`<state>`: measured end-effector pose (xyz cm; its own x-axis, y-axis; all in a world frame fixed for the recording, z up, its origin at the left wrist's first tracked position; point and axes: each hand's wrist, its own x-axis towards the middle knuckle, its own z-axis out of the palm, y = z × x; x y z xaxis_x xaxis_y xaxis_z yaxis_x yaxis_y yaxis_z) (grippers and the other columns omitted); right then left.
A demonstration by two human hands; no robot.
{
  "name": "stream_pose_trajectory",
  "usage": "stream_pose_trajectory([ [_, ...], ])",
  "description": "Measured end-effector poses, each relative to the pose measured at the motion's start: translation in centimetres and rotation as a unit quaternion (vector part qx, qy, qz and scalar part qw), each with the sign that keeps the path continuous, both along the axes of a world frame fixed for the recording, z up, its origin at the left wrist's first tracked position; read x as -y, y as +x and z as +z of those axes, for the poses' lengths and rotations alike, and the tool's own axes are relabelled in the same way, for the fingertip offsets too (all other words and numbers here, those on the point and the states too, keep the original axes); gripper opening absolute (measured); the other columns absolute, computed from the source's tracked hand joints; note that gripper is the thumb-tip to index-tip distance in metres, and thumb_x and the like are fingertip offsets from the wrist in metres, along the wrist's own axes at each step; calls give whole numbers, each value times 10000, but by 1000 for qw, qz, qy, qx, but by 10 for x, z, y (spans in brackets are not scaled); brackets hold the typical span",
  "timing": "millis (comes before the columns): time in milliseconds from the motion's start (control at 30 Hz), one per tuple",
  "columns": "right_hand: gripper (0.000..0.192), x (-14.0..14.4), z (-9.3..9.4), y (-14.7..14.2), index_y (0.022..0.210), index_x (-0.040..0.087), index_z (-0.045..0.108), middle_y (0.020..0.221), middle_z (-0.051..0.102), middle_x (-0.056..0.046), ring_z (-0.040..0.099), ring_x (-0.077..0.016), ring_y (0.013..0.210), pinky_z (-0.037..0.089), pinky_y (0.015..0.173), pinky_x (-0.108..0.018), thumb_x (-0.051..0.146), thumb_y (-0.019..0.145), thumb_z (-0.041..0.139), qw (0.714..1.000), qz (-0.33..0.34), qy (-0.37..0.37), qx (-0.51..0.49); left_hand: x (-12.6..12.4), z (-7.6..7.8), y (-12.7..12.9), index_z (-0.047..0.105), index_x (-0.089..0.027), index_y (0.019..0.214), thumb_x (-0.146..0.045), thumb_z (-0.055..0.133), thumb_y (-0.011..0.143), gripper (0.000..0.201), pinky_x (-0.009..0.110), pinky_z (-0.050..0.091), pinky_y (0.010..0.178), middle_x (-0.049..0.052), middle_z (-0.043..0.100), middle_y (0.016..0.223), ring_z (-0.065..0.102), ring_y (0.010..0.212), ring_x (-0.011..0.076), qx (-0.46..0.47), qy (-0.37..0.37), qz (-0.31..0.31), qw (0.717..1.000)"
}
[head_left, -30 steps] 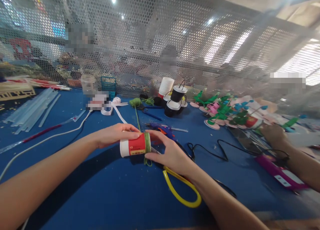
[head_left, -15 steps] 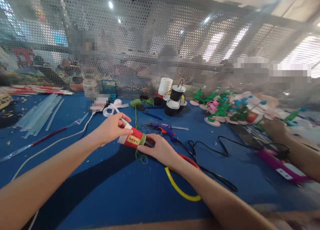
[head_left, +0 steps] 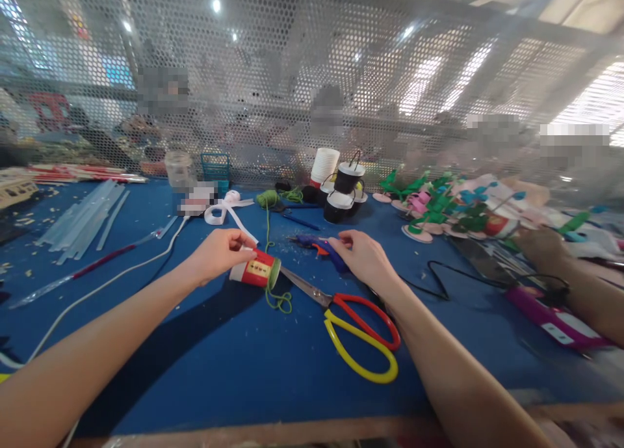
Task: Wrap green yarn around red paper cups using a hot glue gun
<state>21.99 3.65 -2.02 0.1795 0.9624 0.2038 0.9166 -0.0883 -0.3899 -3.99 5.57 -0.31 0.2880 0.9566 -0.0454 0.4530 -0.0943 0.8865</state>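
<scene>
My left hand (head_left: 223, 256) pinches a red and white paper cup (head_left: 253, 272) that lies tilted on its side, its mouth toward the right. Green yarn (head_left: 275, 276) wraps the cup's rim, and a loose tail curls on the table below. My right hand (head_left: 363, 258) is closed over the handle of a blue glue gun (head_left: 336, 257), whose nozzle points left. Between my hands and nearer to me lie scissors (head_left: 319, 296) with one red and one yellow handle, blades toward the cup. White ribbon (head_left: 242, 224) runs down behind the cup.
A ball of green yarn (head_left: 266, 199) and black lidded cups (head_left: 339, 206) stand at the back. Glue sticks (head_left: 82, 220) lie left. Pipe-cleaner flowers (head_left: 431, 207), a purple power strip (head_left: 550, 319) and another person's hand (head_left: 539, 250) are at right. Cables cross the blue table (head_left: 219, 383).
My right hand has left the cup's mouth and moved up and right onto the glue gun. The scissors, partly covered before, now show fully. My left hand still holds the cup.
</scene>
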Motion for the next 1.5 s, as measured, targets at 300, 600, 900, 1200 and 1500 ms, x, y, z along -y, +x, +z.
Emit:
stream_pose_trajectory([
  [300, 362, -16, -8, 4, 444, 205, 442, 460, 489, -20, 515, -169, 518, 298, 494, -260, 377, 743, 553, 995, 23, -99, 24, 7, -1, 7, 648, -152, 737, -304, 593, 614, 203, 269, 444, 546, 24, 631, 618, 585, 576, 155, -1, 40, -4, 999],
  [600, 401, -13, -7, 0, 374, 213, 351, 358, 363, 42, 396, -112, 417, 252, 459, -246, 276, 703, 573, 992, 26, -85, -94, 11, -4, 12, 676, -153, 773, -326, 582, 632, 242, 256, 441, 529, 35, 660, 660, 590, 580, 155, -3, 46, 12, 999],
  [900, 121, 10, 9, -9, 676, 167, 516, 529, 508, 35, 480, -92, 472, 379, 469, -213, 279, 721, 522, 951, 36, -50, -302, 13, 3, 11, 661, -142, 764, -261, 600, 621, 196, 250, 457, 592, 38, 685, 694, 614, 641, 152, 31, -3, -1, 1000],
  [1200, 222, 20, 13, -15, 663, 162, 522, 497, 506, 40, 434, -91, 437, 334, 409, -221, 369, 668, 604, 938, 80, -59, -332, 13, -1, 10, 670, -156, 732, -256, 626, 607, 165, 264, 458, 575, 29, 677, 660, 616, 616, 160, 52, 4, 2, 999],
  [1500, 273, 1, -6, -2, 606, 163, 506, 567, 584, -25, 526, -112, 472, 393, 457, -219, 351, 794, 444, 971, 36, -62, -227, 10, 2, 12, 639, -125, 703, -156, 663, 605, 105, 259, 486, 541, 32, 665, 641, 607, 562, 133, 239, -158, 107, 952],
])
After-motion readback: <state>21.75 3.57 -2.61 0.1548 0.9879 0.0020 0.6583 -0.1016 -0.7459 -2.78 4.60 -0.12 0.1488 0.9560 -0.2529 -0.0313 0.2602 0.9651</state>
